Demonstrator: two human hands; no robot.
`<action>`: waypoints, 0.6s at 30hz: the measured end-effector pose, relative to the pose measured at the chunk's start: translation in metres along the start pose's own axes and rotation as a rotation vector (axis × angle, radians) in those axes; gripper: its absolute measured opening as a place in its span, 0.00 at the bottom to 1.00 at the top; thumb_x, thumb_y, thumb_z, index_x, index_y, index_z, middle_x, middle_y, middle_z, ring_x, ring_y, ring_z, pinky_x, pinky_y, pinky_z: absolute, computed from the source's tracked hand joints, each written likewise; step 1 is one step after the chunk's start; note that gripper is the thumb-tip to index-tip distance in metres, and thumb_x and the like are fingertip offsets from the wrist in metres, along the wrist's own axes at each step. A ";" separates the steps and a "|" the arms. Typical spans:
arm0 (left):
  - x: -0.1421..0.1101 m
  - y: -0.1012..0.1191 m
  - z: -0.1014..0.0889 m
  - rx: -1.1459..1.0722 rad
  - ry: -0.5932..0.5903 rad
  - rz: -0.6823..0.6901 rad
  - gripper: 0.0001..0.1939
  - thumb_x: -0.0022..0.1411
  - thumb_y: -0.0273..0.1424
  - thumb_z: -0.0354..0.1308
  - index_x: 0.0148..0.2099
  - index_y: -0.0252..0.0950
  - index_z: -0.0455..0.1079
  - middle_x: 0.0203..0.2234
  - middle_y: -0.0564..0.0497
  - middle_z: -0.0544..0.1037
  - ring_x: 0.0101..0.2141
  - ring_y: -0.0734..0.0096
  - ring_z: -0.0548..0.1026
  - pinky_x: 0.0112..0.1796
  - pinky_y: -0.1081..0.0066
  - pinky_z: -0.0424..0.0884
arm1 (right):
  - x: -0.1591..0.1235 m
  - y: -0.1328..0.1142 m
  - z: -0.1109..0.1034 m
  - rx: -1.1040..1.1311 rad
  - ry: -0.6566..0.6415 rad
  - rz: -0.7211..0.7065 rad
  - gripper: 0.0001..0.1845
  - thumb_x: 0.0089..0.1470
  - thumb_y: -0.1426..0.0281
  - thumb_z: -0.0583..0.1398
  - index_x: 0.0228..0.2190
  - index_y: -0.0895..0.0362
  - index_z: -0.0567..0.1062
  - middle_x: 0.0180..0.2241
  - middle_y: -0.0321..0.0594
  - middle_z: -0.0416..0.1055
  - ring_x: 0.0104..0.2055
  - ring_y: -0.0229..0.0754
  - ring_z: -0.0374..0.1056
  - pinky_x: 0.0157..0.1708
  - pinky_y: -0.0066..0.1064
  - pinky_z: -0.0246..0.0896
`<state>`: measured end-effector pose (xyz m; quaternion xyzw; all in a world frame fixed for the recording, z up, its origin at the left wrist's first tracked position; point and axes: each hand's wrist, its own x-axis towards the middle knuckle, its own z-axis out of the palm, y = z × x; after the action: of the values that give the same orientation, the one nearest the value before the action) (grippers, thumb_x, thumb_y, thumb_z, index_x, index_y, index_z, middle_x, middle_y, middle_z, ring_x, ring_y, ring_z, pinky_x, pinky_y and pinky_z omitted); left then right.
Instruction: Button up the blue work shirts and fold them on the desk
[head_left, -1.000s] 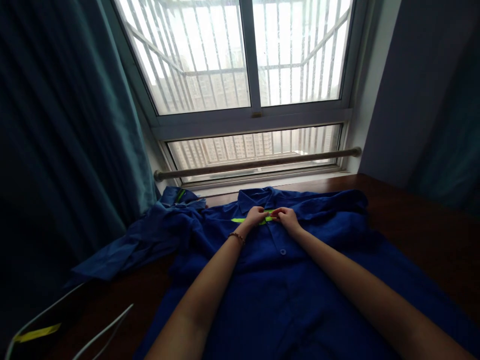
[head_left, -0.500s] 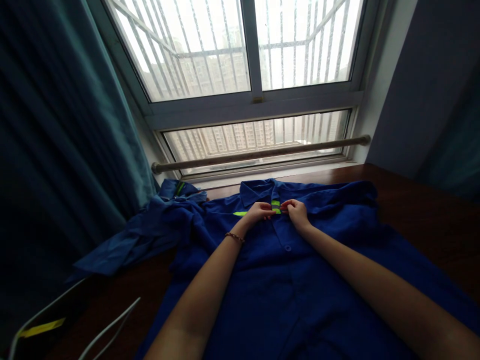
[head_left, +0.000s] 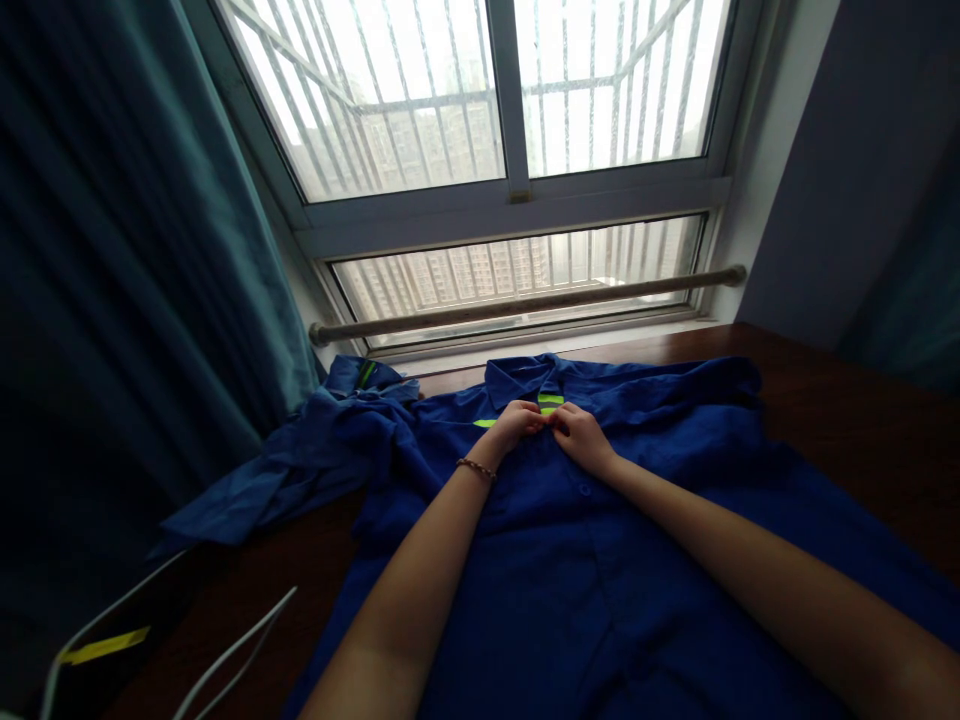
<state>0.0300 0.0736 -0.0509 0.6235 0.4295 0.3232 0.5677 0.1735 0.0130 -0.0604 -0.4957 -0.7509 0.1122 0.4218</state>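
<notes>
A blue work shirt (head_left: 570,580) with yellow-green reflective strips lies front-up on a dark wooden table (head_left: 862,430), collar toward the window. My left hand (head_left: 516,423), a bead bracelet on its wrist, and my right hand (head_left: 579,436) meet at the placket just below the collar (head_left: 525,375). Both hands pinch the shirt's front edges together there, fingers curled and touching. What lies between the fingertips is too small to see. One sleeve (head_left: 300,470) is bunched up off to the left.
A window with bars and a horizontal rail (head_left: 525,305) runs along the table's far edge. Dark teal curtains (head_left: 127,300) hang at the left, and another at the far right. White wire pieces (head_left: 225,655) and a yellow tag (head_left: 105,645) sit at the bottom left.
My hands have closed together at the placket; the gap showing the reflective strip between them is gone. The view has tilted slightly, so the shirt sits a little higher.
</notes>
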 end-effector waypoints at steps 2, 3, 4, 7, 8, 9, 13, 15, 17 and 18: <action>0.000 0.000 -0.001 -0.010 -0.004 -0.005 0.10 0.39 0.26 0.62 0.21 0.31 0.61 0.15 0.57 0.62 0.16 0.85 0.61 0.19 0.79 0.54 | -0.001 -0.001 0.000 -0.090 -0.014 -0.014 0.09 0.47 0.78 0.53 0.30 0.57 0.71 0.33 0.40 0.66 0.35 0.39 0.64 0.38 0.29 0.58; 0.000 0.000 -0.001 -0.014 -0.007 -0.007 0.10 0.39 0.27 0.62 0.21 0.31 0.62 0.15 0.57 0.63 0.16 0.85 0.60 0.19 0.79 0.54 | -0.002 -0.001 0.000 -0.118 -0.014 -0.006 0.09 0.48 0.78 0.53 0.31 0.57 0.71 0.34 0.40 0.66 0.35 0.39 0.64 0.38 0.29 0.58; 0.000 0.000 -0.001 -0.016 -0.011 -0.008 0.11 0.39 0.27 0.63 0.21 0.30 0.62 0.15 0.56 0.63 0.16 0.85 0.60 0.19 0.79 0.54 | -0.002 -0.001 0.000 -0.138 -0.012 0.005 0.09 0.48 0.77 0.53 0.31 0.57 0.71 0.34 0.40 0.66 0.35 0.39 0.64 0.38 0.29 0.58; -0.001 0.000 -0.002 -0.019 -0.030 -0.006 0.13 0.39 0.30 0.64 0.21 0.30 0.62 0.16 0.56 0.63 0.17 0.85 0.61 0.19 0.79 0.54 | -0.002 -0.001 -0.001 -0.164 -0.012 0.017 0.07 0.50 0.76 0.54 0.31 0.57 0.71 0.34 0.40 0.66 0.35 0.39 0.64 0.38 0.28 0.57; -0.001 0.000 -0.002 -0.019 -0.033 -0.002 0.13 0.39 0.31 0.64 0.21 0.30 0.62 0.16 0.56 0.63 0.17 0.85 0.61 0.19 0.79 0.54 | -0.002 -0.001 -0.002 -0.170 -0.009 0.010 0.07 0.50 0.75 0.54 0.31 0.56 0.71 0.34 0.39 0.66 0.35 0.39 0.64 0.38 0.28 0.57; -0.001 -0.001 -0.001 -0.019 -0.033 0.005 0.13 0.39 0.31 0.64 0.21 0.31 0.62 0.15 0.56 0.63 0.17 0.85 0.60 0.19 0.79 0.54 | -0.002 -0.001 -0.002 -0.180 -0.004 0.003 0.06 0.51 0.75 0.54 0.29 0.57 0.71 0.33 0.39 0.66 0.35 0.39 0.63 0.38 0.28 0.57; -0.001 -0.003 0.000 -0.008 -0.012 0.029 0.13 0.38 0.31 0.64 0.21 0.31 0.62 0.15 0.57 0.63 0.17 0.84 0.60 0.19 0.79 0.53 | -0.001 -0.002 -0.001 -0.229 0.003 0.010 0.10 0.54 0.72 0.51 0.25 0.57 0.70 0.30 0.40 0.66 0.33 0.39 0.63 0.35 0.29 0.57; 0.000 -0.004 0.000 -0.007 0.000 0.028 0.13 0.37 0.31 0.64 0.21 0.31 0.61 0.15 0.57 0.62 0.17 0.84 0.60 0.19 0.79 0.53 | -0.001 -0.002 -0.001 -0.229 -0.007 0.012 0.09 0.54 0.72 0.52 0.26 0.57 0.71 0.31 0.40 0.66 0.33 0.39 0.63 0.35 0.29 0.57; 0.001 -0.005 0.000 -0.013 0.009 0.022 0.13 0.37 0.31 0.64 0.21 0.32 0.61 0.14 0.58 0.61 0.16 0.84 0.59 0.19 0.78 0.53 | -0.002 -0.003 -0.001 -0.226 -0.014 -0.006 0.06 0.53 0.73 0.53 0.29 0.57 0.71 0.32 0.40 0.66 0.34 0.40 0.63 0.36 0.29 0.57; 0.002 -0.005 0.000 -0.016 0.012 0.019 0.13 0.38 0.30 0.63 0.21 0.32 0.60 0.14 0.58 0.61 0.16 0.84 0.59 0.19 0.78 0.52 | -0.002 -0.003 -0.002 -0.231 -0.018 -0.016 0.05 0.52 0.73 0.54 0.30 0.57 0.71 0.33 0.40 0.66 0.35 0.40 0.63 0.37 0.29 0.57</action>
<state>0.0298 0.0753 -0.0557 0.6210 0.4242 0.3359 0.5670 0.1733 0.0093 -0.0591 -0.5341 -0.7664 0.0260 0.3560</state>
